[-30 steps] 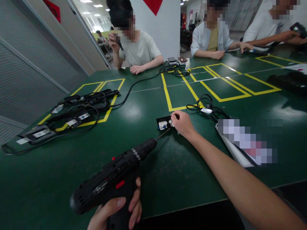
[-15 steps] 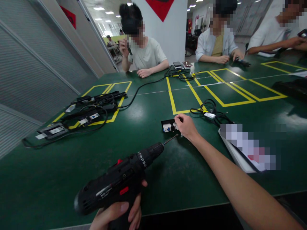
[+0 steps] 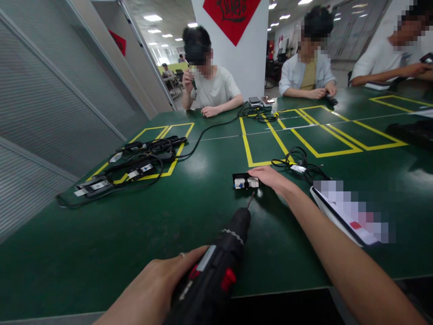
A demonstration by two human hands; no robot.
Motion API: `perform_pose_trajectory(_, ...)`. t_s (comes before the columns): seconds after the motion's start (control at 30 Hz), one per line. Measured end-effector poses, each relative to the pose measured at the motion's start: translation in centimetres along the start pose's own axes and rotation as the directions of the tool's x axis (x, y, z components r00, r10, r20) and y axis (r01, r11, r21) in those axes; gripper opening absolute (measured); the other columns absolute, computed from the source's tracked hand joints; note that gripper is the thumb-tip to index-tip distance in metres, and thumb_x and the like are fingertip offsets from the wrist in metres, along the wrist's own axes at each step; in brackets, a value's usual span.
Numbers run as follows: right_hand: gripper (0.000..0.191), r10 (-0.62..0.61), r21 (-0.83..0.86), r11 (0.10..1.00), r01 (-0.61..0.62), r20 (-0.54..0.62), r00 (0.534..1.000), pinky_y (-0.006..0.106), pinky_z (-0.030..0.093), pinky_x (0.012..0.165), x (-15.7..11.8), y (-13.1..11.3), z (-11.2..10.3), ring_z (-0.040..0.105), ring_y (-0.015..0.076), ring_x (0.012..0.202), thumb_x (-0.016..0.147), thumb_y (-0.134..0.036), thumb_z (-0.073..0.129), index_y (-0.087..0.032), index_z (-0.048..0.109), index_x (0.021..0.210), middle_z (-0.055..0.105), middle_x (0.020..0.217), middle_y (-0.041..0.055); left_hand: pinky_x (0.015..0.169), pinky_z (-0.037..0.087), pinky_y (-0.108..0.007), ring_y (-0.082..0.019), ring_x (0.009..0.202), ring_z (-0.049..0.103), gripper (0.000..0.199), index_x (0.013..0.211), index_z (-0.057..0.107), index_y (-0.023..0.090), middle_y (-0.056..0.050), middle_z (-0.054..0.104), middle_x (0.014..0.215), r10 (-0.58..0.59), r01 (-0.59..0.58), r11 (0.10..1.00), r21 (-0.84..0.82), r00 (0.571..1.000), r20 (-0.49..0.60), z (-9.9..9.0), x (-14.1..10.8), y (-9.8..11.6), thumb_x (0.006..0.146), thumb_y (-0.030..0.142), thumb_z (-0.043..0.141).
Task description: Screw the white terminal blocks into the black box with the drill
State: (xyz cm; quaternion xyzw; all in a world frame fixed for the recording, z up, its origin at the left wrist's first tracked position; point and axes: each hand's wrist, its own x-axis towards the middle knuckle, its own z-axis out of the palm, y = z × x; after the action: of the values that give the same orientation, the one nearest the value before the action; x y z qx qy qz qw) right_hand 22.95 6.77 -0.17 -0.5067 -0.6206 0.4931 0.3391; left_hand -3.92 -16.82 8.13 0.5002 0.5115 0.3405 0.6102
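Observation:
A small black module with white and blue parts (image 3: 246, 182) lies on the green table (image 3: 189, 216). My right hand (image 3: 270, 177) reaches out and touches its right end, fingers laid flat on it. My left hand (image 3: 158, 289) grips a black cordless screwdriver with red buttons (image 3: 216, 271) near the table's front edge. Its thin bit (image 3: 251, 198) points forward and stops just short of the module. A small shiny piece (image 3: 259, 193) lies on the table beside the bit tip.
Black power adapters and cables (image 3: 131, 164) lie in a yellow-taped box at the left. A coiled cable (image 3: 297, 163) and a white tray (image 3: 341, 216) sit to the right. Three people sit along the table's far side. More yellow tape boxes (image 3: 304, 135) mark the table.
The screwdriver has swung from lying sideways to pointing straight ahead at the module. My right hand has flattened onto the module's right end. The view has tilted up a little.

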Motion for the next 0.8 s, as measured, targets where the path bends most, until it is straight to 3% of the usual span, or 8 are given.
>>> perform_pose_trajectory(0.03,0.023,0.013,0.008,1.0,-0.013,0.013,1.0,0.032,0.05,0.073,0.1,-0.1,-0.1,0.067,0.0214,0.079,0.079,-0.032,0.057,-0.017,0.073,0.085,0.074,0.087,0.0082,0.082,0.045,-0.042,-0.033,0.092,0.062,0.053,0.118,0.059,0.024,-0.01,0.067,0.106,-0.009,-0.013,0.934,0.356,0.998,0.061,0.7,0.1,0.9,0.066,0.014,0.066)
perform_pose_trajectory(0.07,0.023,0.022,0.016,1.0,-0.023,0.027,0.999,0.032,0.05,0.076,0.1,-0.2,-0.2,0.067,0.0214,0.081,0.079,-0.031,0.058,-0.017,0.073,0.087,0.074,0.089,0.0085,0.084,0.044,-0.046,-0.034,0.095,0.061,0.057,0.122,0.055,0.027,-0.01,0.065,0.111,-0.018,-0.061,0.782,0.62,0.993,0.119,1.4,0.3,1.7,0.067,0.018,0.066)
perform_pose_trajectory(0.1,0.023,0.028,0.024,0.999,-0.029,0.042,0.999,0.032,0.05,0.078,0.2,-0.3,-0.3,0.067,0.0211,0.084,0.079,-0.03,0.059,-0.017,0.073,0.09,0.074,0.092,0.0084,0.086,0.043,-0.049,-0.034,0.098,0.06,0.06,0.127,0.051,0.028,-0.01,0.063,0.116,-0.027,-0.111,0.614,0.781,0.987,0.161,2.1,0.5,2.3,0.069,0.019,0.063)
perform_pose_trajectory(0.17,0.024,0.029,0.036,0.999,-0.031,0.078,0.997,0.031,0.05,0.081,0.2,-0.5,-0.6,0.066,0.0204,0.088,0.079,-0.027,0.059,-0.017,0.072,0.095,0.073,0.097,0.0078,0.083,0.046,-0.052,-0.033,0.095,0.062,0.062,0.13,0.045,0.026,-0.011,0.063,0.115,-0.045,-0.195,0.374,0.907,0.973,0.228,3.4,1.1,2.9,0.071,0.021,0.058)
perform_pose_trajectory(0.27,0.025,0.02,0.037,0.999,-0.024,0.12,0.993,0.031,0.049,0.084,0.2,-0.5,-1.0,0.066,0.02,0.091,0.08,-0.026,0.057,-0.018,0.072,0.098,0.072,0.1,0.0071,0.076,0.05,-0.049,-0.031,0.09,0.063,0.065,0.134,0.037,0.019,-0.015,0.062,0.113,-0.04,-0.31,0.187,0.932,0.946,0.323,4.5,2.7,2.6,0.071,0.022,0.055)
perform_pose_trajectory(0.43,0.026,-0.006,-0.028,1.0,0.009,0.116,0.993,0.033,0.048,0.083,0.4,0.0,-0.9,0.065,0.0224,0.091,0.081,-0.034,0.057,-0.017,0.072,0.094,0.072,0.098,0.0075,0.072,0.052,-0.046,-0.03,0.084,0.063,0.062,0.131,0.035,0.015,-0.013,0.064,0.1,0.047,-0.444,0.095,0.891,0.896,0.442,6.2,6.2,1.2,0.075,0.034,0.054)
perform_pose_trajectory(0.67,0.03,-0.068,-0.147,0.986,0.082,0.093,0.993,0.03,0.047,0.075,0.0,-0.7,-0.6,0.065,0.0218,0.085,0.083,-0.036,0.053,-0.016,0.072,0.096,0.072,0.095,0.0067,0.069,0.05,-0.04,-0.029,0.084,0.062,0.069,0.128,0.035,0.016,-0.012,0.062,0.098,0.115,-0.471,0.021,0.882,0.878,0.466,8.4,10.0,0.0,0.07,0.039,0.064)
perform_pose_trajectory(0.8,0.032,-0.129,-0.213,0.967,0.138,0.054,0.99,0.03,0.045,0.078,-0.4,-1.2,-0.2,0.064,0.023,0.088,0.084,-0.036,0.051,-0.013,0.072,0.093,0.072,0.096,0.0084,0.067,0.051,-0.038,-0.029,0.081,0.061,0.087,0.129,0.034,0.011,-0.014,0.06,0.102,0.143,-0.467,-0.031,0.884,0.873,0.466,9.3,11.1,0.0,0.059,0.041,0.076)
